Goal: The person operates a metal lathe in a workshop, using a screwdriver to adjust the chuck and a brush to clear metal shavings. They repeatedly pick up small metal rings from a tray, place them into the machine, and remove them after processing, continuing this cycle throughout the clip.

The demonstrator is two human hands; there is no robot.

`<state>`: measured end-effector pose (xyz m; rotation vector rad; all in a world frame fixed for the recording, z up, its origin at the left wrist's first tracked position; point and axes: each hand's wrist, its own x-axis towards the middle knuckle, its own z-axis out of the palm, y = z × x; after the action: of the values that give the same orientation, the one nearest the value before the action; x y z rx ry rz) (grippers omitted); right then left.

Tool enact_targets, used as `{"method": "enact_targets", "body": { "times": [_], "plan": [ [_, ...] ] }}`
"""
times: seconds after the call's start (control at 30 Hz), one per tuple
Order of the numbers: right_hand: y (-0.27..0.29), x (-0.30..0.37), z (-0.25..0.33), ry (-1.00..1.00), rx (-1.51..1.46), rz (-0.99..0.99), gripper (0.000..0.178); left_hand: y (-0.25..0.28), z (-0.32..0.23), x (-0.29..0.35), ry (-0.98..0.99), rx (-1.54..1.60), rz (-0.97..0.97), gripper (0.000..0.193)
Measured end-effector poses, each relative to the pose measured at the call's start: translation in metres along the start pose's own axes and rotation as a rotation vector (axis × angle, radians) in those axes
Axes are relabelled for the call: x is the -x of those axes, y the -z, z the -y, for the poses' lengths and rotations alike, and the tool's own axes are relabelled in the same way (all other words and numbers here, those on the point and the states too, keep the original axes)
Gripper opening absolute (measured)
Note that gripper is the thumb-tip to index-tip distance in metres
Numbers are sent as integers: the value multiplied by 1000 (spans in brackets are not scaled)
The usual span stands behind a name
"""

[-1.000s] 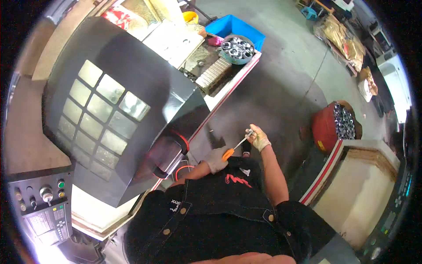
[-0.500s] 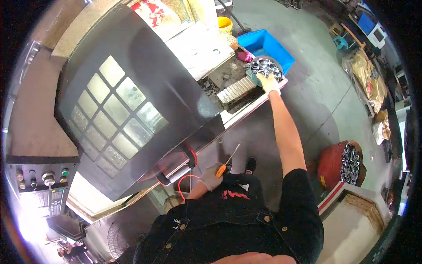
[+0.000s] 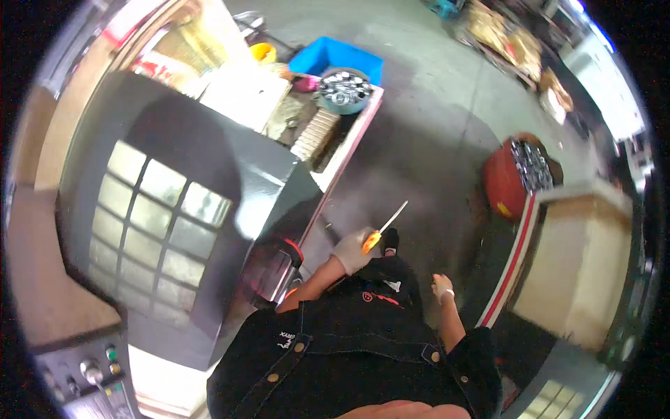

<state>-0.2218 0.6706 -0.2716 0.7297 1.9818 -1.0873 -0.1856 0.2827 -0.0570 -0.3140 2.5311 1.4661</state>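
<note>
In my gloved left hand (image 3: 351, 252) is a screwdriver (image 3: 373, 241), its orange handle gripped and its thin metal shaft pointing up and to the right. My right hand (image 3: 442, 285) hangs low on the right, in front of my body, with a light glove or wrap on it. Its fingers look curled in; whatever lies inside them, if anything, is hidden. Farther off, a round bluish pail (image 3: 343, 108) heaped with shiny metal rings (image 3: 345, 86) stands on the machine's ledge, apart from both hands. Beside it runs a row of metal pieces (image 3: 316, 135).
A dark machine door with windowpanes (image 3: 262, 167) fills the left, above a control panel (image 3: 91, 370). Behind the pail is a blue bin (image 3: 363, 64). On the right stand a red container (image 3: 502, 183) of metal parts and another machine's red-edged side (image 3: 511, 269).
My right hand has come away from the pail of rings and down beside my body. The view has turned toward the right. The screwdriver is still in my left hand.
</note>
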Motion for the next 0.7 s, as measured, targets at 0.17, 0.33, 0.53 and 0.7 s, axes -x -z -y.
{"method": "enact_targets", "body": {
  "times": [0.17, 0.33, 0.53, 0.7],
  "plan": [
    [34, 70, -139, -201, -277, -369, 27, -52, -35, -6, -183, -119, 223, 41],
    [-1, 130, -198, -16, -180, -809, 34, -120, -50, 9, -381, -187, 507, 40],
    [-15, 213, -263, -16, -374, -1214, 25, -189, -45, 29, -486, -343, 882, 31],
    [20, 338, -358, -314, -183, -1647, 25, -255, -49, 55, -519, -288, 968, 21]
  ]
}}
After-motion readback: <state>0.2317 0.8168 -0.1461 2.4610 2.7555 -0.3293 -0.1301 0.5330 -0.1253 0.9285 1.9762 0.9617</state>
